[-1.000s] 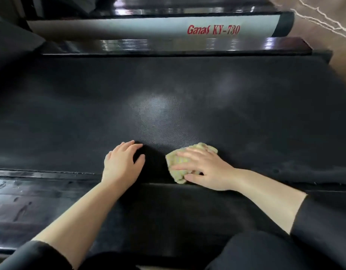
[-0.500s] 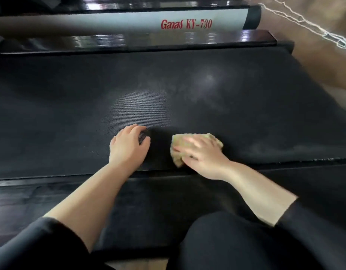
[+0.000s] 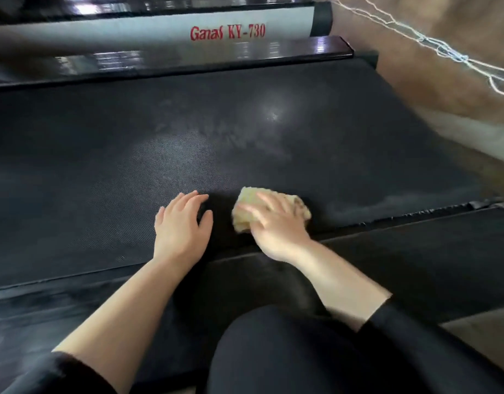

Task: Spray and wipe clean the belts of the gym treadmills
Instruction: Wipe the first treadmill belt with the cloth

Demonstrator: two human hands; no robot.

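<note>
- Head view: one treadmill belt (image 3: pixel 103 172).
- One yellow cloth (image 3: pixel 246 207) on belt's near edge, pressed under right hand (image 3: pixel 276 226), fingers spread, blurred.
- Left hand (image 3: pixel 181 226) flat beside it, fingers relaxed, holding nothing.

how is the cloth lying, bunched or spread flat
Bunched: the cloth is a thick wad under the right hand on the belt.

The left forearm (image 3: pixel 125 302) and right forearm (image 3: pixel 338 282), both bare, converge toward mid-frame. The left hand (image 3: pixel 182 226) lies palm down, fingers straight and close together, thumb splayed. The right hand (image 3: pixel 276 227), motion-blurred, presses palm down with fingers spread.
</note>
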